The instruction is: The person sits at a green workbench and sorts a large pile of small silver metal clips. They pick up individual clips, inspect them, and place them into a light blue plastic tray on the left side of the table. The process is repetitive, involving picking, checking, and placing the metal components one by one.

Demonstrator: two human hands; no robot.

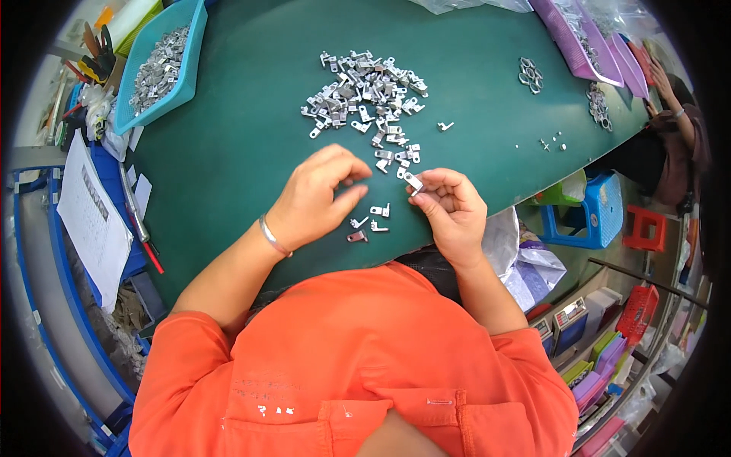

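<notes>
Between the thumb and fingers of my right hand (455, 213) is a small silver metal bracket (413, 183) with a hole in its end. My left hand (318, 186) hovers to the left of it with curled fingers, thumb and fingertips apart, and nothing shows between them. A heap of similar metal brackets (365, 87) lies beyond both hands, trailing toward me. Several loose brackets (378, 210) rest on the green tabletop (251, 99) between my hands, nearer to my body.
A blue basket (189, 84) of small metal parts stands at the far left, a purple basket (567, 38) at the far right. Metal rings (531, 75) lie near the right side. Papers (91, 221) hang at the left edge. A blue stool (601, 209) and another person's arm (674, 99) are at right.
</notes>
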